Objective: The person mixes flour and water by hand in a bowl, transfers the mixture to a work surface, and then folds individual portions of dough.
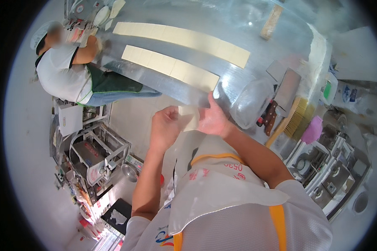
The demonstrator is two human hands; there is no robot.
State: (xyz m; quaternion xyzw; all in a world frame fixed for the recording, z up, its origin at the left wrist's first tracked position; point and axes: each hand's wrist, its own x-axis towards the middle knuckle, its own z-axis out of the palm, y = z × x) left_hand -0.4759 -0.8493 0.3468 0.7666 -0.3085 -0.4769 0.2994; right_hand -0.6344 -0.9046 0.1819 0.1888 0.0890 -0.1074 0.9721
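Observation:
In front of my apron, just off the near edge of the metal table, I hold a small pale dough sheet [190, 119] between both hands. My left hand [165, 126] has its fingers curled and pinches the sheet's left side. My right hand [213, 118] has its thumb raised, and the sheet's right side rests against its fingers, which are partly hidden. Beyond my hands, two long rows of flat dough pieces lie on the tabletop: a near row [169, 67] and a longer far row [180, 39].
On the metal table [234, 25], right of my hands, are a clear plastic tub [252, 102], a cleaver [288, 90] and a bristle brush [295, 119]. A wooden strip [271, 21] lies farther back. At the far left a person [65, 71] works at the table.

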